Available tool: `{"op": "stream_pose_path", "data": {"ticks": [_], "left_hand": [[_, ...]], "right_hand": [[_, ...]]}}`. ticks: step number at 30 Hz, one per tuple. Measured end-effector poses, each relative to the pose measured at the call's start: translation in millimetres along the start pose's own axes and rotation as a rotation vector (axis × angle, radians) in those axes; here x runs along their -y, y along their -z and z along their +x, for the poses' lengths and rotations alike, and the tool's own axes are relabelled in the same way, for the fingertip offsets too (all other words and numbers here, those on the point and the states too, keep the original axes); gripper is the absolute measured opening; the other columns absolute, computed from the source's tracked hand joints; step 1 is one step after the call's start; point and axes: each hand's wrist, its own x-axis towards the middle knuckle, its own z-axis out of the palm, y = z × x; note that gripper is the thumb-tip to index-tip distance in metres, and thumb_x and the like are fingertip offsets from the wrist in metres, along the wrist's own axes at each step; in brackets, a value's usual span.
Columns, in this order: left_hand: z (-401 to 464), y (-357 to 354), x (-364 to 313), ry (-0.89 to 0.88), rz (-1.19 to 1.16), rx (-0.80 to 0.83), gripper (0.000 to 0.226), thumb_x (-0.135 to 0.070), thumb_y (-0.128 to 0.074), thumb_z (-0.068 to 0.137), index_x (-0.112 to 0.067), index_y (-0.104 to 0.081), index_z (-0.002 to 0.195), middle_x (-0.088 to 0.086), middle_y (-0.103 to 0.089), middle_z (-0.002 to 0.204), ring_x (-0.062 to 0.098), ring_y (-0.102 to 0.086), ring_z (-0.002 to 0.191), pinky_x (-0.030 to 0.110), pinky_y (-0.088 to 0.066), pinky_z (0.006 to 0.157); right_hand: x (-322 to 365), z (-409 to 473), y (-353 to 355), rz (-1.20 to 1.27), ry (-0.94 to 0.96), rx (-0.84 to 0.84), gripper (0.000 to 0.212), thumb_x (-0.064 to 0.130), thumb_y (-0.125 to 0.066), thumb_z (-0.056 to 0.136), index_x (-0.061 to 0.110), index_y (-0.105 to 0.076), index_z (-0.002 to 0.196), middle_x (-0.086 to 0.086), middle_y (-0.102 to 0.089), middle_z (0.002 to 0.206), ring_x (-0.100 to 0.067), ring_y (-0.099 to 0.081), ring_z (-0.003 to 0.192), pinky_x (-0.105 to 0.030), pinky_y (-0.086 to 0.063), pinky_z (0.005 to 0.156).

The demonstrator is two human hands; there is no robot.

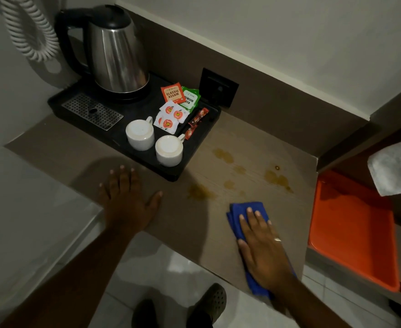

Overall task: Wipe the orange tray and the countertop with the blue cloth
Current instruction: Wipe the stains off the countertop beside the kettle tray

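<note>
My right hand (263, 247) lies flat on the folded blue cloth (238, 213), pressing it onto the brown countertop (185, 223) near the front edge. Several yellow-brown stains (200, 191) mark the countertop just beyond the cloth and toward the right. My left hand (127, 197) rests flat on the countertop with fingers spread, holding nothing. The orange tray (351, 233) sits on a lower surface to the right of the countertop, apart from both hands.
A black tray (194, 152) at the back left carries a steel kettle (117, 53), two upturned white cups (168, 150), tea sachets (173, 94) and a metal drip grid (92, 111). A wall socket (219, 87) is behind it. A white towel (398, 164) overhangs the orange tray.
</note>
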Motion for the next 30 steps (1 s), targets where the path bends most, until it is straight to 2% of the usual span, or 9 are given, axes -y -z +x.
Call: {"op": "stream_pose_path", "data": {"ticks": [3, 9, 12, 14, 16, 19, 22, 24, 30], "left_hand": [[0, -2, 1, -0.015, 0.003, -0.018, 0.096, -0.073, -0.032, 0.081, -0.006, -0.026, 0.15, 0.024, -0.022, 0.159, 0.044, -0.016, 0.146, 0.065, -0.012, 0.114], [2, -7, 3, -0.003, 0.031, -0.019, 0.099, -0.076, -0.025, 0.081, -0.007, -0.024, 0.15, 0.023, -0.021, 0.16, 0.043, -0.016, 0.147, 0.064, -0.012, 0.114], [3, -9, 4, -0.001, 0.037, -0.018, 0.099, -0.078, -0.023, 0.081, -0.009, -0.02, 0.151, 0.021, -0.017, 0.162, 0.041, -0.013, 0.148, 0.063, -0.01, 0.115], [5, -9, 5, -0.005, 0.037, -0.02, 0.099, -0.078, -0.024, 0.08, -0.009, -0.021, 0.151, 0.02, -0.018, 0.162, 0.041, -0.014, 0.148, 0.063, -0.011, 0.115], [6, -8, 8, -0.016, 0.033, -0.018, 0.099, -0.078, -0.025, 0.08, -0.01, -0.022, 0.151, 0.019, -0.019, 0.161, 0.04, -0.014, 0.148, 0.063, -0.012, 0.115], [8, -8, 11, -0.033, 0.012, -0.042, 0.097, -0.076, -0.029, 0.081, -0.008, -0.027, 0.149, 0.021, -0.024, 0.159, 0.042, -0.019, 0.147, 0.064, -0.014, 0.114], [7, -9, 9, -0.022, 0.003, -0.054, 0.096, -0.075, -0.031, 0.081, -0.007, -0.03, 0.148, 0.021, -0.027, 0.158, 0.042, -0.02, 0.146, 0.064, -0.014, 0.113], [7, -10, 8, -0.02, 0.007, -0.055, 0.095, -0.075, -0.031, 0.081, -0.008, -0.029, 0.148, 0.02, -0.028, 0.158, 0.041, -0.02, 0.146, 0.064, -0.015, 0.113], [18, -1, 28, -0.07, 0.049, -0.053, 0.093, -0.074, -0.03, 0.082, -0.008, -0.028, 0.148, 0.02, -0.027, 0.158, 0.041, -0.02, 0.146, 0.063, -0.017, 0.114]], "right_hand": [[-33, -1, 10, 0.022, -0.091, -0.048, 0.059, 0.051, -0.01, 0.095, 0.028, -0.003, 0.149, 0.002, 0.004, 0.159, -0.015, 0.007, 0.147, -0.038, 0.005, 0.117], [27, 84, 14, 0.129, -0.695, -0.148, 0.061, 0.037, -0.025, 0.098, 0.009, -0.008, 0.15, -0.017, -0.006, 0.159, -0.033, -0.002, 0.146, -0.05, -0.003, 0.117], [48, 80, 3, 0.044, -0.324, -0.097, 0.06, 0.041, -0.02, 0.099, 0.015, -0.005, 0.151, -0.009, 0.001, 0.16, -0.027, 0.004, 0.147, -0.044, 0.003, 0.117], [31, 51, 2, 0.009, -0.017, -0.013, 0.06, 0.048, -0.015, 0.097, 0.023, -0.004, 0.151, 0.0, 0.004, 0.159, -0.018, 0.008, 0.147, -0.04, 0.004, 0.118], [-3, 34, 9, -0.004, 0.131, 0.011, 0.059, 0.051, -0.013, 0.096, 0.026, -0.008, 0.149, 0.002, -0.002, 0.159, -0.016, 0.003, 0.147, -0.04, -0.001, 0.118], [-26, 46, 18, -0.017, -0.039, -0.046, 0.06, 0.047, -0.016, 0.096, 0.021, -0.009, 0.15, -0.003, -0.003, 0.159, -0.02, 0.0, 0.147, -0.042, -0.003, 0.119], [9, 86, 13, 0.042, -0.435, -0.133, 0.059, 0.038, -0.023, 0.098, 0.011, -0.012, 0.15, -0.013, -0.007, 0.16, -0.029, -0.003, 0.147, -0.048, -0.005, 0.118], [40, 103, 10, 0.082, -0.518, -0.13, 0.06, 0.038, -0.023, 0.098, 0.01, -0.01, 0.15, -0.015, -0.006, 0.16, -0.031, -0.003, 0.147, -0.049, -0.003, 0.117], [16, 54, 7, -0.041, 0.252, 0.028, 0.058, 0.055, -0.012, 0.096, 0.033, 0.001, 0.149, 0.006, 0.002, 0.159, -0.012, 0.005, 0.147, -0.043, -0.003, 0.119]]}}
